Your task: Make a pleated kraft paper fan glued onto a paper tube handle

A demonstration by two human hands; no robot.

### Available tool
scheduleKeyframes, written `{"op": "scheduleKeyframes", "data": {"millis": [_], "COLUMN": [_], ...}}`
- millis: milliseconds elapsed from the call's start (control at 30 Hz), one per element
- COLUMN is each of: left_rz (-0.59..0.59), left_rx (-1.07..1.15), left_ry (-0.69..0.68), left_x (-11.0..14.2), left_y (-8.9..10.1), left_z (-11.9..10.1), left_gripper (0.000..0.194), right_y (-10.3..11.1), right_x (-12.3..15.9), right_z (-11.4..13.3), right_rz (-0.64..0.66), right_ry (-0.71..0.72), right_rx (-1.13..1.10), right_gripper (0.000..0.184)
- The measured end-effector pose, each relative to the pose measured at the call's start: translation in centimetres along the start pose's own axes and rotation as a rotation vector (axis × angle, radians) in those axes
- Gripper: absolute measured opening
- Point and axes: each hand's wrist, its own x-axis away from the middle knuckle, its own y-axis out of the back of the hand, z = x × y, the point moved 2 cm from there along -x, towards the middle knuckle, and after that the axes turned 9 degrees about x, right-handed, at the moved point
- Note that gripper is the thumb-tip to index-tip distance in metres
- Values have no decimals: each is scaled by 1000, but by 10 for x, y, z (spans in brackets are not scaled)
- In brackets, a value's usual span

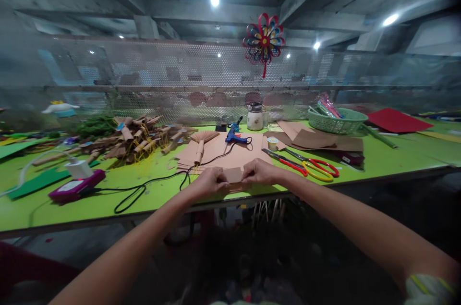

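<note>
Both of my hands meet at the front edge of the green table (378, 161). My left hand (211, 182) and my right hand (260, 173) are closed, pinching a small folded piece of brown paper (234, 176) between them. Just behind it lies a stack of brown paper sheets (219, 149) with a finished pleated paper fan (201, 144) on top. A blue glue gun (236, 136) rests on the sheets, its black cord (144, 189) trailing left across the table.
Two pairs of scissors (309, 166) lie right of my hands. A heap of paper fans (133, 139) sits at the left, a green basket (336, 120) and red sheet (396, 121) at the right. A white jar (255, 116), a pink device (75, 187) and a hanging paper flower (264, 41) are also here.
</note>
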Motion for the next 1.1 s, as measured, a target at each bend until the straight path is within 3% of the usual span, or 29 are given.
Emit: {"op": "scheduleKeyframes", "data": {"millis": [400,800,1100], "left_rz": [92,192,128], "left_rx": [197,245,240], "left_ry": [-24,-23,33], "left_x": [-4,-8,-12], "left_y": [-7,-2,-5], "left_z": [0,0,-3], "left_gripper": [22,20,26], "right_y": [3,-5,3], "right_x": [-11,-15,-10], "right_z": [3,12,8], "right_rz": [171,47,55], "right_ry": [45,34,2], "right_rx": [-35,-53,-29], "right_gripper": [23,24,21]}}
